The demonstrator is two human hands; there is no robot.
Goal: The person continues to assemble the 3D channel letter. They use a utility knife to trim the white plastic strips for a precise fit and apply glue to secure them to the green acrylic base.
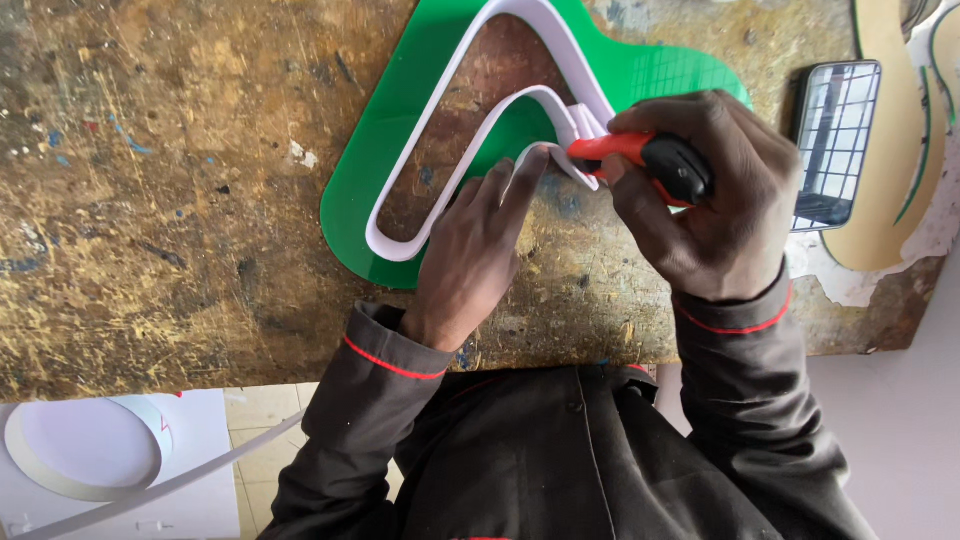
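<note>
A red-and-black utility knife (655,160) is gripped in the closed right hand (710,200), its long axis level, tip pointed left at the white strip (455,170) on the green acrylic panel (350,200). The strip is pressed by the left hand (470,250), fingers extended. The blade is hidden; the panel is cut off at the counter's (150,200) top edge.

a dark phone (835,140) lies beside a tan cutout (900,150).

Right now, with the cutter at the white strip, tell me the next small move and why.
Probably draw the red and black cutter a little further along the white strip, keeping the left hand pressed down. The right hand has the tool's tip at the strip's bent end over the green sheet, and left fingertips pin the strip just beside it.
</note>
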